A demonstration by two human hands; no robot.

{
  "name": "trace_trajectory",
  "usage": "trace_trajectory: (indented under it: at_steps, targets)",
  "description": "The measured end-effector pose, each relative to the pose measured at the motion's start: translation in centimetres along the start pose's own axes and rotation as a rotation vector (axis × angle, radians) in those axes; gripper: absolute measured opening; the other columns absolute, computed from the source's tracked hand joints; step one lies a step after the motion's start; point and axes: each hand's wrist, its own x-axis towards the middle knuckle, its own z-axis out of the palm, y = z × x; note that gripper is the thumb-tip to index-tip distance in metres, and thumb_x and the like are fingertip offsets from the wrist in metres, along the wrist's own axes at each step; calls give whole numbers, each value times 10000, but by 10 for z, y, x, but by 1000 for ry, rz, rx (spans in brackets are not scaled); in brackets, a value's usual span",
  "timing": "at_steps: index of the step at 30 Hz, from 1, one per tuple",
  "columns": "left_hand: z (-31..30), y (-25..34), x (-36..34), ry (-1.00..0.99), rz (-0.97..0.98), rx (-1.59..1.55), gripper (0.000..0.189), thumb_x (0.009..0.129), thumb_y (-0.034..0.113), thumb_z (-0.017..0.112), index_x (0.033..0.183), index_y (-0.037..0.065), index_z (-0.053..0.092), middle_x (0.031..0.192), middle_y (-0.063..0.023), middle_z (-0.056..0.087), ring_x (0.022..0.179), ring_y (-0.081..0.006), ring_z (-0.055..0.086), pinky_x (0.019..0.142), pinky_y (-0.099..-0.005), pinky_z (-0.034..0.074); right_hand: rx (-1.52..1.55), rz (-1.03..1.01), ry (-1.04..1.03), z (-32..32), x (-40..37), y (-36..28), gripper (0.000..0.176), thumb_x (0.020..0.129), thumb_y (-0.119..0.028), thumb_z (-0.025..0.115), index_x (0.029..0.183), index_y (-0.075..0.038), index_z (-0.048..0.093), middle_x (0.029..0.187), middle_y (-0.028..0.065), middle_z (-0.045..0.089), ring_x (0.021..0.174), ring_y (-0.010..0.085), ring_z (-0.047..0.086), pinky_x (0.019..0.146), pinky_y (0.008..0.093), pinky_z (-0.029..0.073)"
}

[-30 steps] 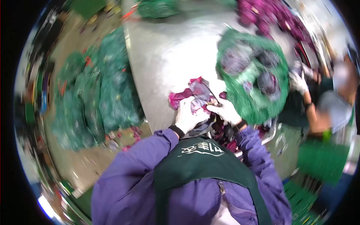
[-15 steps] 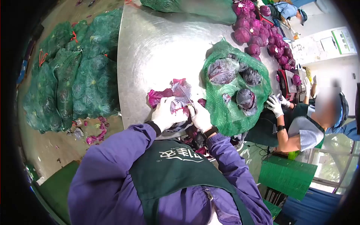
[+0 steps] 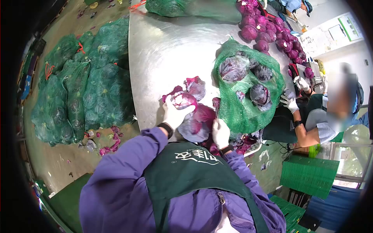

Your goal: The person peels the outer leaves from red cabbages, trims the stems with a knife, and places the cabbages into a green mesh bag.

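My left hand [image 3: 175, 115], in a white glove, is closed around a red cabbage [image 3: 183, 100] at the near edge of the metal table [image 3: 163, 50]. The cabbage's pale cut end faces up. My right hand [image 3: 221, 134], also gloved, grips a small knife [image 3: 217, 113] whose thin blade points away from me. Between the hands lie loose cabbage leaves [image 3: 204, 113], purple and greyish. Another loose leaf [image 3: 196, 88] rests just beyond the cabbage. Right of my right hand, an opened green mesh bag [image 3: 241, 112] holds several untrimmed cabbages [image 3: 234, 68].
Peeled red cabbages [image 3: 248, 33] are heaped at the far right. Filled mesh sacks [image 3: 107, 91] stand on the floor at left; another sack [image 3: 194, 8] lies on the table's far end. A co-worker's gloved hand [image 3: 289, 101] is beside the mesh bag. Green crates [image 3: 309, 174] stand at lower right.
My hands have moved apart. My left hand has lifted the cabbage slightly away from me, the right has drawn back with the knife, and leaves now lie between them.
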Motion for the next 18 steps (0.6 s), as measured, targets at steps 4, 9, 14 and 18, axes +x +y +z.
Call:
trace_trajectory:
  at_steps: [4,9,14,18]
  targets:
    - [-11,7,13,-209,269,345,1118,577,318,890,1468,32,280,1494,-223,238,1352,-383,332,1134,-413,323,-99,300,200,-53,-9,65,241,945,-235,549,912,-15,643,866,199,657,785,365,636,722,420,499]
    - [-29,9,5,-466,474,626,1153,541,302,873,1497,120,255,1532,-235,152,1413,-442,189,1166,-501,247,21,267,463,-101,-4,56,341,937,-70,515,1260,38,533,1152,157,630,1062,238,605,934,346,466]
    - [-3,13,-5,-407,433,675,1128,571,270,880,1492,120,246,1530,-262,123,1427,-444,167,1153,-527,258,257,-206,-48,-30,17,-14,363,972,-158,533,1317,-45,544,1118,128,666,879,209,649,774,351,514]
    - [12,5,-2,-323,435,724,1073,602,336,868,1471,123,275,1487,-253,193,1376,-472,221,1131,-541,280,-3,-358,-92,14,30,-33,451,1011,-301,457,1423,-118,433,927,219,645,734,347,637,678,416,506]
